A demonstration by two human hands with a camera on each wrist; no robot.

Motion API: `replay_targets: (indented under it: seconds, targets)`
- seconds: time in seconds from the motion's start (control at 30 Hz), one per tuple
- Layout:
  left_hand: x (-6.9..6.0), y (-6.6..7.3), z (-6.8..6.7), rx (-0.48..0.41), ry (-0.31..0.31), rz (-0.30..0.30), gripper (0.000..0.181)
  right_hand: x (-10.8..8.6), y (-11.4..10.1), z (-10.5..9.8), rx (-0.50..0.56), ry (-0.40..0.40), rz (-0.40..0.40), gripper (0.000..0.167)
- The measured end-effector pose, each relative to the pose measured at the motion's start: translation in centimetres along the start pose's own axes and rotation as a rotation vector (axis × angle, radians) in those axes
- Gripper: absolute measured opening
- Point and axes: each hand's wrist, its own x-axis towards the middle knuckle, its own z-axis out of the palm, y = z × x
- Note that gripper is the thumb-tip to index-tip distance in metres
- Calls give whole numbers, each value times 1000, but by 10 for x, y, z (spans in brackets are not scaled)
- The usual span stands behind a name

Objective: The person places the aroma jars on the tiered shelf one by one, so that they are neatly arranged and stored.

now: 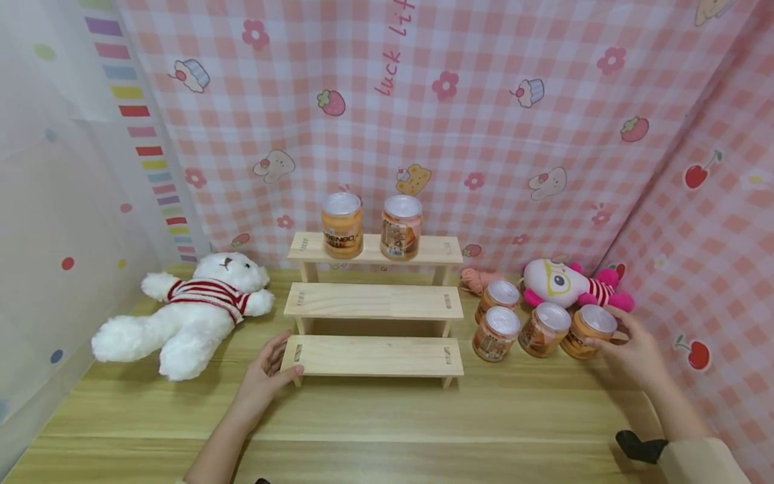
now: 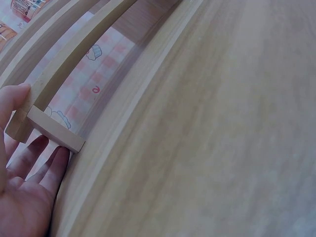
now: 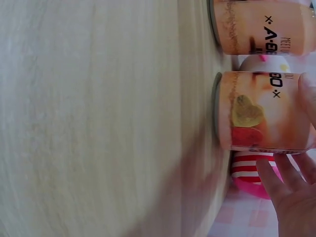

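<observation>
A three-step wooden stand (image 1: 371,356) stands mid-table. My left hand (image 1: 266,373) holds the left end of its lowest step, and in the left wrist view the thumb (image 2: 17,94) lies on the board with the fingers beside the leg. At the right, my right hand (image 1: 637,349) grips the rightmost orange-labelled can (image 1: 589,333), thumb in front and fingers at its far side. That can (image 3: 264,111) stands upright on the table in the right wrist view. A neighbouring can (image 1: 544,329) is close on its left.
Two similar cans, one on the left (image 1: 342,228) and one on the right (image 1: 402,228), stand on the top step. More cans (image 1: 496,334) stand right of the stand, by pink yarn (image 1: 478,280) and a pink-and-white plush toy (image 1: 556,282). A white teddy bear (image 1: 205,302) lies at left.
</observation>
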Motion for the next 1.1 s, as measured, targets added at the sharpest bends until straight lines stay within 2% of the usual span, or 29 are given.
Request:
replay_targets:
  seconds: [0.47, 0.57, 0.83, 1.0, 1.1]
  targets:
    - [0, 0, 0, -1, 0, -12, 76, -2, -2, 4, 16, 17, 121, 73]
    - [1, 0, 1, 1, 3, -10, 75, -4, -3, 4, 9, 44, 117, 72]
    - [0, 1, 1, 7, 6, -19, 74, -12, -8, 3, -29, 177, 85, 69]
    - [0, 0, 1, 6, 5, -17, 75, -15, -15, -2, -49, 215, 101, 70]
    - [-1, 1, 0, 3, 1, -6, 75, -16, -20, -5, -39, 231, 83, 70]
